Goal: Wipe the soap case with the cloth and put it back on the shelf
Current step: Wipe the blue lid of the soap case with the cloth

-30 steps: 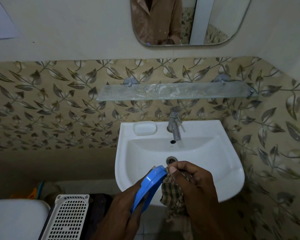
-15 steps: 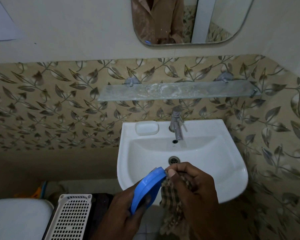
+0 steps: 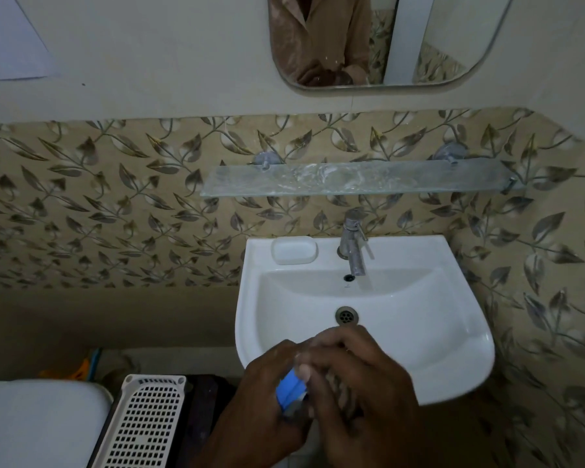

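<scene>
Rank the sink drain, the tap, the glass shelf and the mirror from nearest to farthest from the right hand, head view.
From the right hand:
1. Sink drain, just beyond the knuckles, in the basin.
2. Tap, at the basin's back rim.
3. Glass shelf, on the tiled wall above the tap.
4. Mirror, highest on the wall.

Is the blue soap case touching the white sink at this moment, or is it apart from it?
Apart. In the head view the blue soap case is held up between the left hand and right hand, in front of the sink rim, not resting on it.

shelf (image 3: 352, 180) above sink (image 3: 453, 349)
</scene>
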